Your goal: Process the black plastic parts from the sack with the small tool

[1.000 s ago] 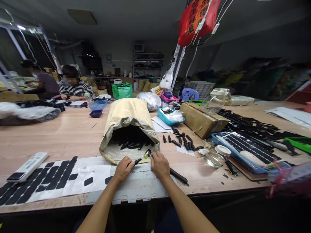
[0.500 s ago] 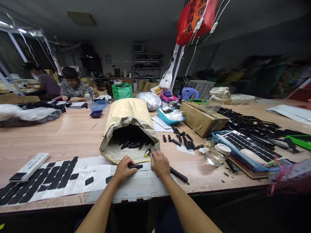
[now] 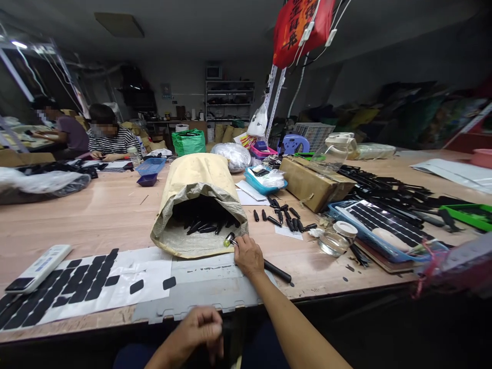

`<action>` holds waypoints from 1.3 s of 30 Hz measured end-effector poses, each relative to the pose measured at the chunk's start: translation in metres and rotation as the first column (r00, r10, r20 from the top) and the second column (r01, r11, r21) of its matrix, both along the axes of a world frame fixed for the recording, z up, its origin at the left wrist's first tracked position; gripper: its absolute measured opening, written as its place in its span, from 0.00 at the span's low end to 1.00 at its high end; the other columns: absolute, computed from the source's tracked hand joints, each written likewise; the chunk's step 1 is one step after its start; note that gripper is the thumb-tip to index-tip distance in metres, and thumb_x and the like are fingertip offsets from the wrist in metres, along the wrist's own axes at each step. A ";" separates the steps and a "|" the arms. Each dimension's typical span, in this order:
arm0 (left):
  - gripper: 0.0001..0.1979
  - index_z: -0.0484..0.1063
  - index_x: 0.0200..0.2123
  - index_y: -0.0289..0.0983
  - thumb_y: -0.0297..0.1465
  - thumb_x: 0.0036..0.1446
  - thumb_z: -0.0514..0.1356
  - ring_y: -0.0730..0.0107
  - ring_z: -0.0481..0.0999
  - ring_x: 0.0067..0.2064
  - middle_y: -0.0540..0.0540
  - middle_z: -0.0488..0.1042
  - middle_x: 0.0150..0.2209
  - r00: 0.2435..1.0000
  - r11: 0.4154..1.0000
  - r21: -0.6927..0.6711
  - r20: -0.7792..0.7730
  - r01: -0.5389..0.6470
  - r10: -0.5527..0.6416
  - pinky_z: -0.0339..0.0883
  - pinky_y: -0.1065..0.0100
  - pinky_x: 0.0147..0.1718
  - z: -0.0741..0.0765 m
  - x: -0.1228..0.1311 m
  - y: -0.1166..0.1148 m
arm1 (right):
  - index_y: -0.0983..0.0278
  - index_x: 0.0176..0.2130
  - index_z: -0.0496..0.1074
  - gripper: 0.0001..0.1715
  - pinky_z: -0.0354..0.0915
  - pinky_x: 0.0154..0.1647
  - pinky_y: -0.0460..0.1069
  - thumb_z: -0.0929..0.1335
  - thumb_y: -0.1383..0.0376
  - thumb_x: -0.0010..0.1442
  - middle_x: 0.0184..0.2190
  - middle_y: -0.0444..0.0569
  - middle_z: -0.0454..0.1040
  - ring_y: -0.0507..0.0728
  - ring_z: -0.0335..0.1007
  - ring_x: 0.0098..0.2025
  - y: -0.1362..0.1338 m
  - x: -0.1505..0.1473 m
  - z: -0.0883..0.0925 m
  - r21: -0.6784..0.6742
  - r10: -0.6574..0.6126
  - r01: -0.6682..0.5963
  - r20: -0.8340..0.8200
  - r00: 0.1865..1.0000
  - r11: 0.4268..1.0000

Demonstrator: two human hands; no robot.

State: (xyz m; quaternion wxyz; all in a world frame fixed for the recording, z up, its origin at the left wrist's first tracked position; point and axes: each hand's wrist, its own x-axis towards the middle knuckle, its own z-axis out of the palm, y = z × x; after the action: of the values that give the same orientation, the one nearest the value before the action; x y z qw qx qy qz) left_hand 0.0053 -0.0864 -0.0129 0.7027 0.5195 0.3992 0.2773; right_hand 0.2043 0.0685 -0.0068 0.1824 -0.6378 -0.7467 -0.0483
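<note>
My right hand point(image 3: 249, 257) rests at the mouth of the sack, closed around a hammer point(image 3: 277, 270). The hammer's metal and yellow-green head shows beyond my fingers, and its black handle sticks out to the right. My left hand point(image 3: 198, 330) hangs low in front of the table edge, fingers curled and blurred; whether anything is in it cannot be seen. The beige woven sack point(image 3: 202, 166) lies on its side, its opening towards me, with many black handle-like pieces point(image 3: 202, 225) inside. Under my right hand lies a grey plate point(image 3: 207, 284) with a notched front edge.
Several black pieces point(image 3: 295, 224) lie right of the sack. A white sheet point(image 3: 154, 261) with black stickers and a white device point(image 3: 40, 269) are at left. A cardboard box point(image 3: 313, 184), a jar point(image 3: 336, 240) and a blue tray point(image 3: 378, 243) stand at right. Two people sit at far left.
My left hand has pulled back from the grey plate to below the table edge. The black piece it held is no longer visible on the plate. My right hand keeps the hammer.
</note>
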 end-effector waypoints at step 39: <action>0.09 0.77 0.37 0.41 0.37 0.54 0.63 0.59 0.71 0.43 0.47 0.77 0.36 0.601 0.724 0.684 -0.617 0.090 0.508 0.62 0.62 0.42 0.042 -0.023 0.144 | 0.60 0.42 0.69 0.09 0.56 0.42 0.51 0.62 0.63 0.63 0.43 0.52 0.71 0.58 0.63 0.44 0.000 -0.001 0.001 -0.011 -0.011 0.011 -0.024 1.000 1.000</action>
State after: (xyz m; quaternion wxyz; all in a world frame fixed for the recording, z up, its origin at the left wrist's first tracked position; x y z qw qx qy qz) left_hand -0.0175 0.0574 0.0289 0.1912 0.7415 0.5988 0.2347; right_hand 0.2034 0.0684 -0.0057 0.1876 -0.6435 -0.7412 -0.0374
